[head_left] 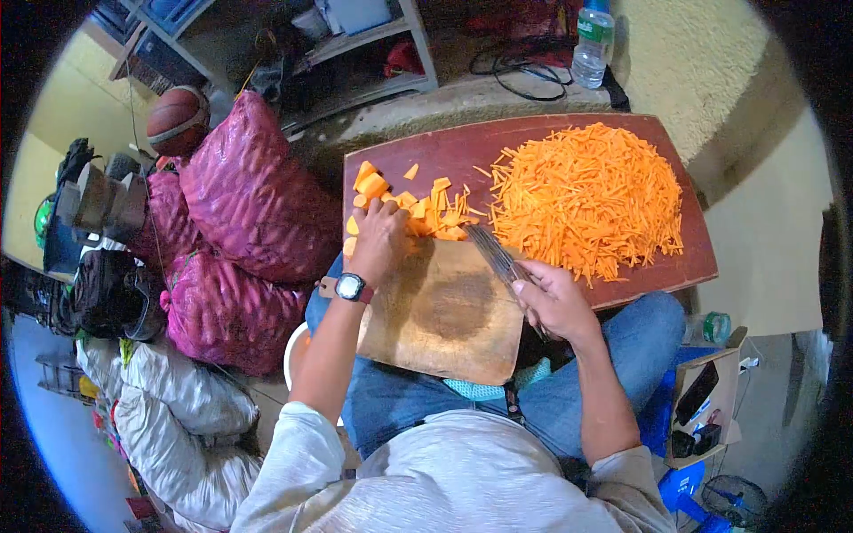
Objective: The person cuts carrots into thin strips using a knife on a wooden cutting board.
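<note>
My left hand [380,235], with a watch on its wrist, reaches over the board's far left edge. Its bent fingers close on the orange carrot pieces [373,185], though the fingertips are partly hidden among them. In my right hand [555,298] is a knife [491,253], its dark blade pointing up and left over the cutting board's right edge. The wooden cutting board [400,320] lies tilted across my lap, against the red-brown table [693,258]. A large heap of carrot strips [586,200] covers the table's right part; thicker slices lie to the left.
Full pink mesh sacks [258,191] stand left of the table, with white sacks [182,409] nearer me. A basketball [179,121] rests behind them. At the back stand a shelf [364,44] and a water bottle [593,49]. An open box [706,400] sits at my right.
</note>
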Demonstrator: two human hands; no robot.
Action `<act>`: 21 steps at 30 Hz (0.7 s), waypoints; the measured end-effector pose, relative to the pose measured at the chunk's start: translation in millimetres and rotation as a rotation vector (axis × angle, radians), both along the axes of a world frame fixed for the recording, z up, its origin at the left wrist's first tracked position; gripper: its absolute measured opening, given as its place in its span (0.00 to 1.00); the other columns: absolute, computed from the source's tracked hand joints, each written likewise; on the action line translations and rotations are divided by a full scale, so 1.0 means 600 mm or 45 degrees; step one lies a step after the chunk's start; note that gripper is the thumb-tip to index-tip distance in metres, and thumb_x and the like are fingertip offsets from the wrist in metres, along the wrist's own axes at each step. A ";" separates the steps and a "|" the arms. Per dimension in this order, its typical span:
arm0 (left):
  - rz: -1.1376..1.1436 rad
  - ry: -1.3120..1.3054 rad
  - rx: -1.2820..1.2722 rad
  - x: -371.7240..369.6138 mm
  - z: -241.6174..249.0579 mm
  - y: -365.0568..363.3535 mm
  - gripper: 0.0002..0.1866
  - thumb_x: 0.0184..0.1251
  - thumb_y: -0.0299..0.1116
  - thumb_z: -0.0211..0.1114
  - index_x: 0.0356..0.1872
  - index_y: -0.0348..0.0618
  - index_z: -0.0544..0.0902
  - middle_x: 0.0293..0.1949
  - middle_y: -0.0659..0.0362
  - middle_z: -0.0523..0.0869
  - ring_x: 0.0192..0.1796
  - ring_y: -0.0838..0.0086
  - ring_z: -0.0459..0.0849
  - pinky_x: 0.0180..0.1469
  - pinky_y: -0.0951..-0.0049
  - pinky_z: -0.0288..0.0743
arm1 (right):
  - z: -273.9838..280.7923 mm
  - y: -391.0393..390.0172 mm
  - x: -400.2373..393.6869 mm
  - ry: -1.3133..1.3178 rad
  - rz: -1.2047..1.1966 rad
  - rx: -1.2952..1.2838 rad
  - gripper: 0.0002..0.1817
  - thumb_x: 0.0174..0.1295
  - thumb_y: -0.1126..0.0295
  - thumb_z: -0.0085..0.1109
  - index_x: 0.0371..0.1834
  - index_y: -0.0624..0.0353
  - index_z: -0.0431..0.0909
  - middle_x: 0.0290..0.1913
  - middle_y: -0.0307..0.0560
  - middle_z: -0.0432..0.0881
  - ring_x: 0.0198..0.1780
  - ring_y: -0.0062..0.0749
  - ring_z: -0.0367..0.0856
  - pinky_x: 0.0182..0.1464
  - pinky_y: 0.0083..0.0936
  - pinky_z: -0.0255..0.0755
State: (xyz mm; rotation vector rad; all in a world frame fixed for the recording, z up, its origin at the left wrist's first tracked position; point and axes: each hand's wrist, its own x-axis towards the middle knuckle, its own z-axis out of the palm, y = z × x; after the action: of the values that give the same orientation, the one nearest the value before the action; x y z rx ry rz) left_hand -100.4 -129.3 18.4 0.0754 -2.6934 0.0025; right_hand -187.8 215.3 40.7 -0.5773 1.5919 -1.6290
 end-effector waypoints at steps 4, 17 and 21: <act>-0.012 -0.032 0.028 0.013 0.025 0.024 0.08 0.52 0.29 0.74 0.34 0.46 0.85 0.41 0.55 0.84 0.53 0.56 0.81 0.59 0.51 0.66 | -0.008 -0.002 -0.008 -0.021 0.041 0.006 0.19 0.83 0.67 0.59 0.70 0.68 0.80 0.30 0.28 0.75 0.24 0.12 0.72 0.26 0.18 0.68; -0.086 0.111 0.607 0.176 -0.020 0.237 0.12 0.62 0.29 0.77 0.45 0.44 0.88 0.46 0.54 0.84 0.51 0.56 0.83 0.57 0.52 0.70 | 0.034 0.012 0.081 0.353 0.107 0.239 0.15 0.82 0.68 0.59 0.62 0.67 0.82 0.29 0.41 0.77 0.31 0.21 0.76 0.34 0.32 0.73; -0.159 0.002 0.638 0.172 -0.018 0.204 0.16 0.62 0.25 0.75 0.52 0.41 0.89 0.50 0.52 0.86 0.54 0.52 0.84 0.59 0.54 0.75 | 0.058 -0.003 0.107 0.434 0.135 0.311 0.14 0.81 0.68 0.59 0.60 0.67 0.81 0.30 0.54 0.79 0.33 0.37 0.81 0.39 0.39 0.76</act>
State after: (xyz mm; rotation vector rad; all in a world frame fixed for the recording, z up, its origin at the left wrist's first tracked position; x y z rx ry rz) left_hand 3.0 -7.1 7.8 0.0592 -2.6278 -0.7073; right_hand -123.8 213.5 75.6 -0.8249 1.9368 -1.2811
